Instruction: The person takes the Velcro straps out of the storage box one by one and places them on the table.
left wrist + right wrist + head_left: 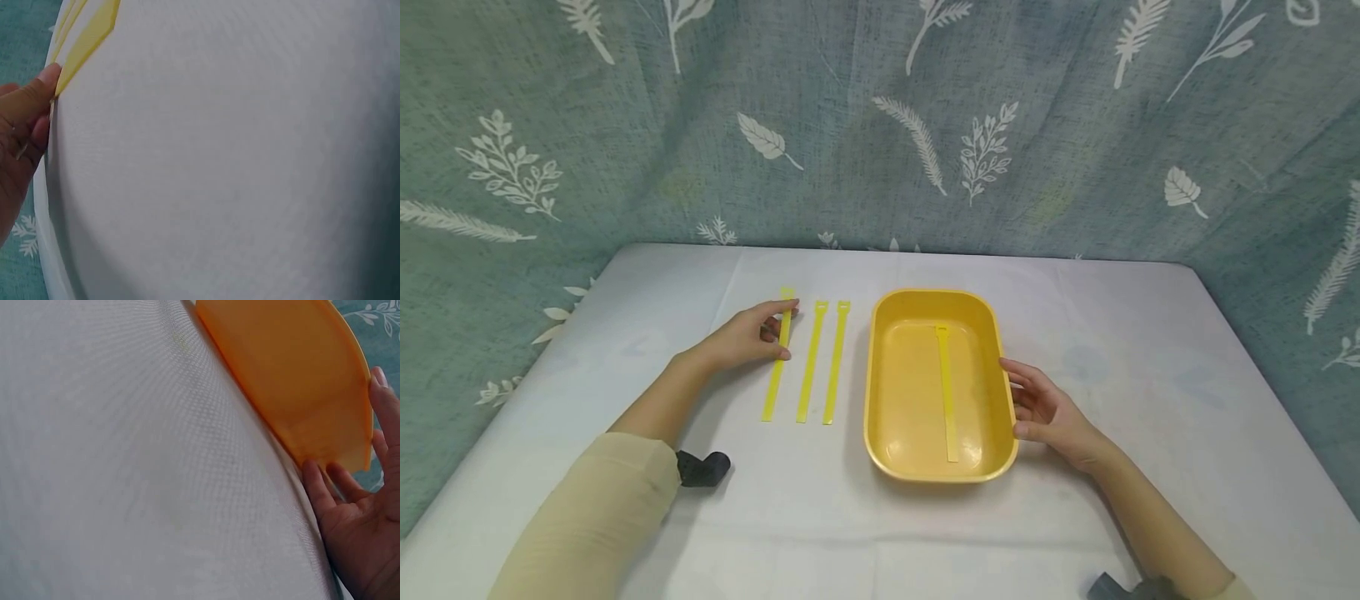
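My left hand (748, 333) holds a flat yellow cable strap (772, 392) at the left of a row, its thumb and fingers at the upper half. In the left wrist view, the thumb and finger (47, 78) meet at this strap (87, 44). Two more straps, a middle one (810, 367) and a right one (835, 367), lie parallel beside it, each with a slotted head at the far end. My right hand (1052, 412) rests its spread fingers against the right side of a yellow tray (880, 392). Inside the tray lies another strap (947, 392).
A white cloth (790, 517) covers the table, and a green leaf-patterned curtain (835, 167) hangs behind its far edge. Dark wrist-camera mounts stick out near the left sleeve (703, 469) and the right forearm (1123, 587).
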Motion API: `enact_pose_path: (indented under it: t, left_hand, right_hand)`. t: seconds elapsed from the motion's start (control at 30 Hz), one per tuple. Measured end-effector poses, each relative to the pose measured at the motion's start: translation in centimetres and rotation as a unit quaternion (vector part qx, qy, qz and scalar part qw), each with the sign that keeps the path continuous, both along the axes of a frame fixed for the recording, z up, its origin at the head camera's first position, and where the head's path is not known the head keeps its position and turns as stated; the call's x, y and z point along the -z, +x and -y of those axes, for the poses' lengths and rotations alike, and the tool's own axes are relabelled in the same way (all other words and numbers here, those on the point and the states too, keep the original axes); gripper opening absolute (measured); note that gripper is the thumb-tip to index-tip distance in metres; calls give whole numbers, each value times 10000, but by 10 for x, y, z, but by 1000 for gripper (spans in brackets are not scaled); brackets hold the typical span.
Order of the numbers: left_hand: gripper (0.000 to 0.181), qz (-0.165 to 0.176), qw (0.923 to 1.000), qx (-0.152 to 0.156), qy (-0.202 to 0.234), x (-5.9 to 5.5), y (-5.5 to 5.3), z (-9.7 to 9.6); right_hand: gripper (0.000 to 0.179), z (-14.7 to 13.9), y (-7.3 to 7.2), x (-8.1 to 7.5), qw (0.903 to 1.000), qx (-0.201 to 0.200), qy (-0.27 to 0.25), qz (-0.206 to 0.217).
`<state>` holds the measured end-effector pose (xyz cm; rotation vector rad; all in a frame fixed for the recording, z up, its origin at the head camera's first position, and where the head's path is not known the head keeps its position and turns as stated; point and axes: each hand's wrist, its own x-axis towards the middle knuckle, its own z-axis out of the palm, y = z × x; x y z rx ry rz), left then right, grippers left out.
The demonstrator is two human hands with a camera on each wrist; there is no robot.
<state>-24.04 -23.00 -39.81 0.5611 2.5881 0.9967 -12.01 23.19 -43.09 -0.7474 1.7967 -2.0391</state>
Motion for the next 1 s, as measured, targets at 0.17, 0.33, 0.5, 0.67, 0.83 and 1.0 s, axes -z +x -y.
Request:
enact_pose_path:
  t: [0.17,0.33,0.5,0.67,0.83,1.0]
  left_hand:
    - [79,-138,9998,-122,-108,3,1,4]
    - [71,-317,9990,-216,-233,8,0,7]
    - [69,-385,9986,-171,-319,11,-2,7]
    - [67,-354,9985,-114,-399,11,-3,5]
    - [65,-284,9987,-94,-417,8,-3,4]
    - [66,-143,9993,-232,-248,9,-2,5]
  right_hand:
    - [72,0,0,0,10000,2,15,-44]
    - [72,0,-1,1,9999,-56,-30,-136]
    - [72,-1,-1,2,9999,-103,-86,-104]
    - [72,-1,-1,1,9998,-107,-100,-125]
    - [72,0,0,1,10000,34,58,-69]
    - [72,0,1,1,9999,104,135,-13]
